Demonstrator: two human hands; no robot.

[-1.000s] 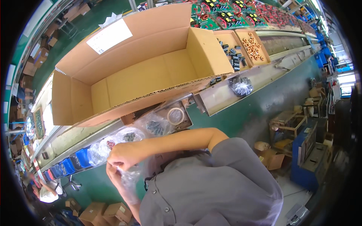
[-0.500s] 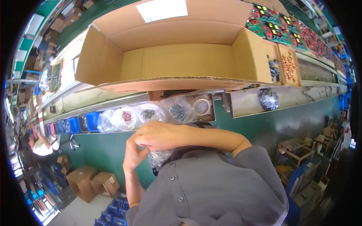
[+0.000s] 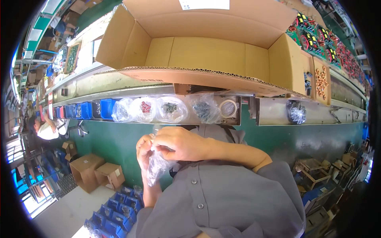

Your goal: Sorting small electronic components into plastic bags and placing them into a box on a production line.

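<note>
A clear, crumpled plastic bag hangs between my hands in front of my shirt; what it holds, if anything, I cannot make out. My left hand is closed on the bag's upper part, its fingers bent. Across from it, my right hand pinches the gathered top, fingertips close to those of the left. Just beyond the hands, on the bench ledge, lie a clear bag of red parts, a bag of dark green parts and a bag of dark parts.
A large open cardboard box spans the bench ahead. A tape roll and blue bins line the ledge. Circuit boards and a tray of copper-coloured rings stand far right. More blue bins sit lower left. Another person is far left.
My hands have drawn slightly apart, and the plastic bag now shows more fully between them. My view has shifted, so the box and bench sit higher and further right.
</note>
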